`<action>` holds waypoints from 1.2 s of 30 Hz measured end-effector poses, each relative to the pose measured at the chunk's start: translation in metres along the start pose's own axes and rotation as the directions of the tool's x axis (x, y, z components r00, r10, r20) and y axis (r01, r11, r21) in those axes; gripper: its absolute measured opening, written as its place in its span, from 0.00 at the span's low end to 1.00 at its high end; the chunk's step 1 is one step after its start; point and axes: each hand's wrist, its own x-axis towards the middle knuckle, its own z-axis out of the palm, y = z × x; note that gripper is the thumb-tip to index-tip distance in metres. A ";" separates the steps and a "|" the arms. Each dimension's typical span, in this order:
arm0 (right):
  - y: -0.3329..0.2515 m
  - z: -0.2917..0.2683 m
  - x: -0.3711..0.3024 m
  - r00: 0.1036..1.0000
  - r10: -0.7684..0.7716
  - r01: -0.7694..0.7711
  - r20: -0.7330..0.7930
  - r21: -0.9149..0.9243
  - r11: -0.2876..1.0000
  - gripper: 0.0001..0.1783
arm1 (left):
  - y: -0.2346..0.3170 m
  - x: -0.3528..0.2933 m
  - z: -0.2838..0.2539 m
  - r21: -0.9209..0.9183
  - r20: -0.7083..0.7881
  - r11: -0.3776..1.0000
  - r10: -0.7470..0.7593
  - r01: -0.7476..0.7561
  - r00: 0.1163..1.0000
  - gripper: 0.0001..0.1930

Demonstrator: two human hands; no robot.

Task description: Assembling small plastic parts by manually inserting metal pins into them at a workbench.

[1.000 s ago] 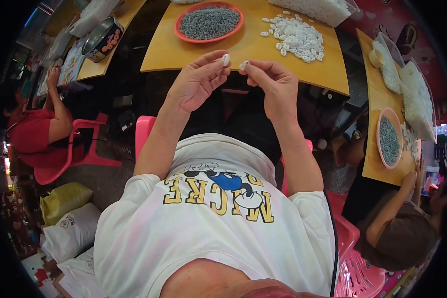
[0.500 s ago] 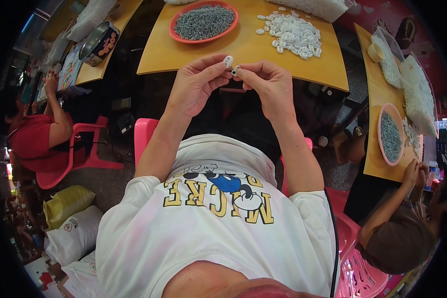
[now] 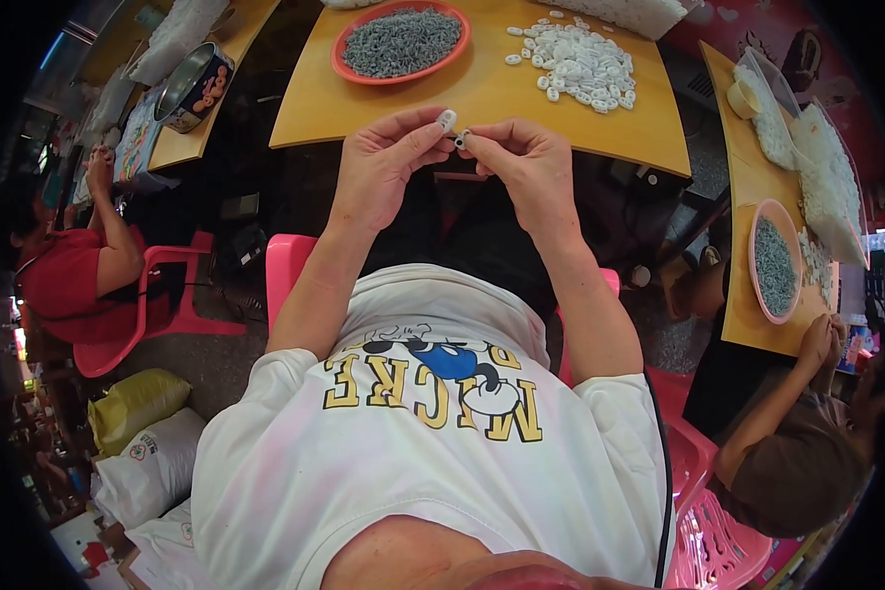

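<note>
Just in front of the table's near edge, my two hands are raised close together. My left hand (image 3: pixel 376 167) pinches a white oval plastic piece (image 3: pixel 447 120) between thumb and fingers. Beside it, the thumb and index finger of my right hand (image 3: pixel 529 165) are closed on a small white piece with dark holes (image 3: pixel 460 142). Whether the two pieces touch is too small to tell. Beyond my hands, an orange-red plate (image 3: pixel 395 82) bears a heap of small grey parts (image 3: pixel 401 41). Right of it lies a loose pile of white oval pieces (image 3: pixel 588 67) with holes.
A yellow table (image 3: pixel 305 118) stands ahead. On the right table (image 3: pixel 757 339) are a pink bowl (image 3: pixel 793 307) and clear bags of white pieces; a co-worker (image 3: pixel 796 472) sits there. Another person in red (image 3: pixel 69 280) sits left, near an open tin (image 3: pixel 177 93). Sacks (image 3: pixel 152 462) lie lower left.
Both hands have shifted very slightly left with their pieces, and my grips look the same. The plate and the pile appear unmoved.
</note>
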 end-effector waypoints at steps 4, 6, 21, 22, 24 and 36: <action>0.002 -0.001 0.001 1.000 -0.005 0.005 0.003 -0.002 1.000 0.07 | -0.001 0.000 -0.001 0.012 -0.007 1.000 0.015 -0.015 1.000 0.11; 0.001 -0.001 0.001 1.000 0.004 -0.004 -0.006 -0.010 1.000 0.07 | -0.001 0.000 -0.001 0.018 -0.011 1.000 0.010 -0.010 1.000 0.11; 0.004 -0.001 0.002 1.000 0.022 -0.022 0.003 0.000 1.000 0.07 | -0.003 -0.002 0.001 0.118 -0.042 0.991 0.075 -0.070 0.996 0.11; 0.004 -0.001 0.002 1.000 0.024 -0.024 0.002 0.000 1.000 0.07 | -0.003 -0.002 0.001 0.112 -0.042 0.991 0.072 -0.066 0.997 0.12; 0.005 -0.001 0.002 1.000 0.018 -0.018 0.006 0.002 1.000 0.07 | -0.004 -0.002 0.001 0.108 -0.043 0.992 0.067 -0.062 0.997 0.12; 0.004 -0.003 0.003 0.999 0.040 -0.040 0.004 -0.030 0.999 0.07 | -0.008 -0.001 0.000 0.179 -0.044 0.978 0.122 -0.112 0.992 0.11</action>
